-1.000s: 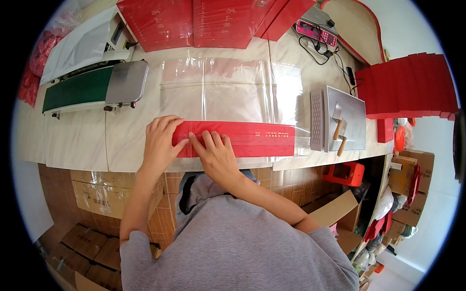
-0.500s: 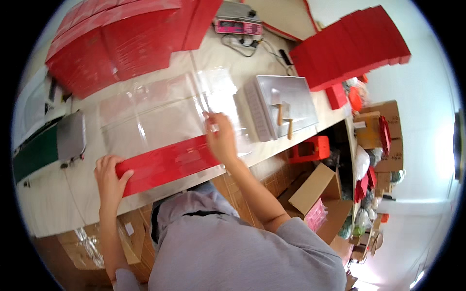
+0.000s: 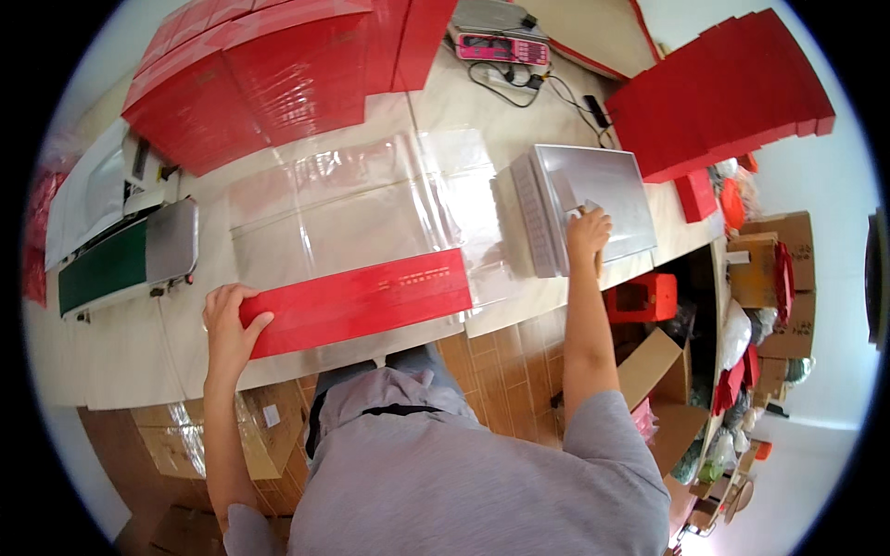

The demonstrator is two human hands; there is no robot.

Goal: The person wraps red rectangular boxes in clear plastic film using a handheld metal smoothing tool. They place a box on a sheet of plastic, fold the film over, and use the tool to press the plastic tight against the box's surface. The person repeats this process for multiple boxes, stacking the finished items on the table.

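A long flat red box (image 3: 362,301) lies along the table's front edge. My left hand (image 3: 232,329) grips its left end, thumb on top and fingers round the far side. Out to the right, my right hand (image 3: 590,232) is closed on a wooden-handled scraper (image 3: 564,193) over a flat grey metal plate (image 3: 616,199). The scraper's metal blade points away from me; my fingers hide most of its handle. Just behind the red box, a sheet of clear plastic film (image 3: 324,222) is spread over the table.
Wrapped red boxes (image 3: 260,83) are stacked at the back left, and more red boxes (image 3: 723,93) at the back right. A pink-fronted scale (image 3: 501,48) trails cables at the back. A green-topped device (image 3: 102,264) stands left. An orange stool (image 3: 644,296) and open carton (image 3: 649,371) sit below right.
My right hand has left the red box's right end, moved right and closed on a scraper on the metal plate. My left hand still holds the box's left end.
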